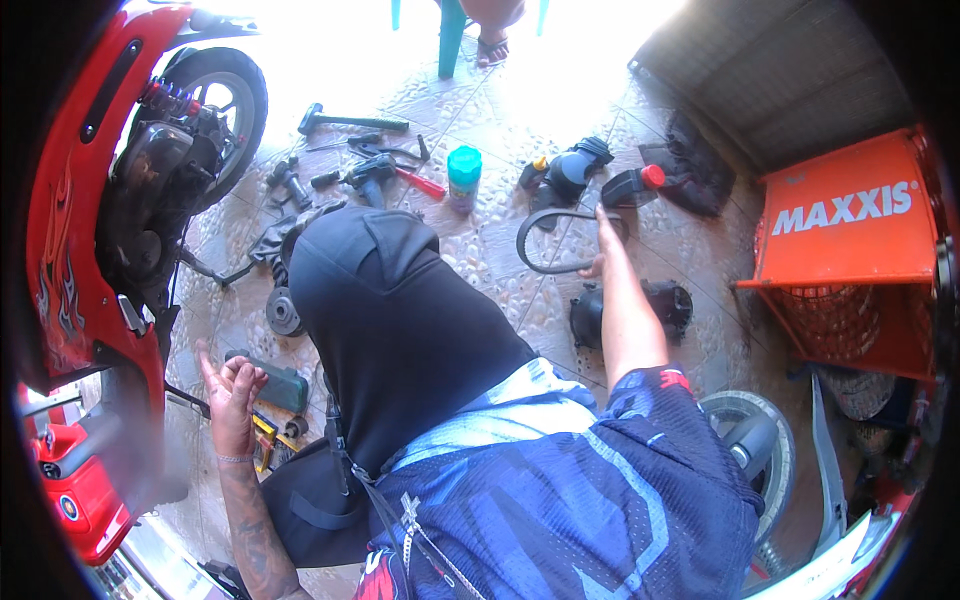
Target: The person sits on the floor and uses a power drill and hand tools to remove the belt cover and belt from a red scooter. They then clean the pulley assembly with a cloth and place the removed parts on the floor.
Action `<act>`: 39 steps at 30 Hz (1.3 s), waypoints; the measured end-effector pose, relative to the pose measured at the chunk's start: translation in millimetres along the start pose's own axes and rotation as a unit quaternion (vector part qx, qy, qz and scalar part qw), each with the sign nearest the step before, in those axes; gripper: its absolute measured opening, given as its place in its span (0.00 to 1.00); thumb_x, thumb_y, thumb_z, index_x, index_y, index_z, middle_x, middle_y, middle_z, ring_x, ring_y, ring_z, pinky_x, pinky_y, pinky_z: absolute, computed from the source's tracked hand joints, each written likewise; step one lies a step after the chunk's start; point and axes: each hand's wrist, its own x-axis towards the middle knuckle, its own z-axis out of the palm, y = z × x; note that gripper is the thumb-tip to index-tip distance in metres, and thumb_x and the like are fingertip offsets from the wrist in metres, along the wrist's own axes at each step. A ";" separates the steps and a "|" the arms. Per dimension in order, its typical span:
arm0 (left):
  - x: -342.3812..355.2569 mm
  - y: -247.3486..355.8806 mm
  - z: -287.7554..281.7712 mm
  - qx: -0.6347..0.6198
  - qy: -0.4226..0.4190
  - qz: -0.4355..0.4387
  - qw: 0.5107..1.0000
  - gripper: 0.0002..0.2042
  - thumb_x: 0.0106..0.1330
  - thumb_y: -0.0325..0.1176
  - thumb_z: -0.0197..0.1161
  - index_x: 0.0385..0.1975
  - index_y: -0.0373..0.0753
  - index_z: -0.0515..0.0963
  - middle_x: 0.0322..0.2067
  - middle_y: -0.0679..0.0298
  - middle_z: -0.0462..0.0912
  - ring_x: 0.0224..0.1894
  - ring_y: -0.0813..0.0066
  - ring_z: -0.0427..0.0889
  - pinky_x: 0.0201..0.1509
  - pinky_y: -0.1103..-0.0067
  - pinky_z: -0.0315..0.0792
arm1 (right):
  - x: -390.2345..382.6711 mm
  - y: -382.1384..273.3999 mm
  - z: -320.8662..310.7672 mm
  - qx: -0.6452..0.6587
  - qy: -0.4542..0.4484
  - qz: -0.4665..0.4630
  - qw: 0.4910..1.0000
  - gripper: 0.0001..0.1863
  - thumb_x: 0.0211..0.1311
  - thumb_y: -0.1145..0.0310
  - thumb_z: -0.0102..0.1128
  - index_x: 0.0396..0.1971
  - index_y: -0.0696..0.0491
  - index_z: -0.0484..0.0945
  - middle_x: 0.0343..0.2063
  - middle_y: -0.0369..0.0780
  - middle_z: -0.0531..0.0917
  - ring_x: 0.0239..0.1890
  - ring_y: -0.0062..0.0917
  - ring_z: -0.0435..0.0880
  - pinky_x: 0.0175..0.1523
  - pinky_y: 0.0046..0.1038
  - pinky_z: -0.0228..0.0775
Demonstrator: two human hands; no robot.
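A black ribbed drive belt (521, 238) forms a loop to the left of my right hand (606, 248), which reaches out over the floor with its fingers closed around the belt. My left hand (234, 392) is raised at the lower left, empty, with one finger stretched out and the others bent. Beside it lies a dark green case (275, 383), partly behind the hand. Under my right forearm is a black moulded part (668, 308). A round metal part (284, 312) sits left of my dark-clothed knee.
A red motorcycle (75, 200) with its wheel stands left. On the floor are a hammer (350, 121), a power tool (370, 178), a teal-capped can (463, 178) and a red-capped bottle (632, 187). An orange stand (840, 250) is right; another person's foot (491, 52) is far ahead.
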 end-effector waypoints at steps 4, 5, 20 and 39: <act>0.9 -7.9 1.2 0.008 0.015 -0.012 1.000 0.51 0.68 0.31 0.68 0.78 0.44 0.31 0.46 0.61 0.72 0.42 0.77 0.79 0.52 0.76 0.77 | 31.9 13.0 -3.6 -0.008 0.074 0.000 0.997 0.67 0.46 0.21 0.63 0.77 0.49 0.47 0.76 0.51 0.51 0.76 0.50 0.51 0.70 0.65 0.49; 0.6 -10.0 0.4 0.009 0.017 -0.017 1.000 0.51 0.68 0.31 0.68 0.78 0.44 0.31 0.46 0.61 0.72 0.42 0.77 0.79 0.52 0.76 0.77 | 37.9 13.3 -5.6 -0.018 0.094 -0.004 0.995 0.67 0.46 0.21 0.63 0.77 0.49 0.48 0.76 0.52 0.51 0.76 0.50 0.51 0.70 0.64 0.49; 15.2 -29.0 -0.6 0.056 0.057 -0.060 0.995 0.53 0.66 0.35 0.70 0.77 0.41 0.30 0.45 0.61 0.73 0.42 0.78 0.78 0.49 0.79 0.77 | 93.3 2.6 15.5 -0.338 0.393 -0.068 0.852 0.66 0.44 0.21 0.63 0.75 0.51 0.51 0.73 0.58 0.54 0.75 0.51 0.56 0.68 0.61 0.57; 28.3 -36.5 5.0 0.051 0.068 -0.094 0.992 0.55 0.66 0.34 0.71 0.77 0.39 0.27 0.41 0.64 0.74 0.40 0.80 0.78 0.48 0.79 0.77 | 104.0 -1.1 51.7 -0.564 0.255 -0.285 0.732 0.28 0.65 0.47 0.61 0.59 0.48 0.77 0.53 0.50 0.83 0.57 0.44 0.82 0.60 0.43 0.74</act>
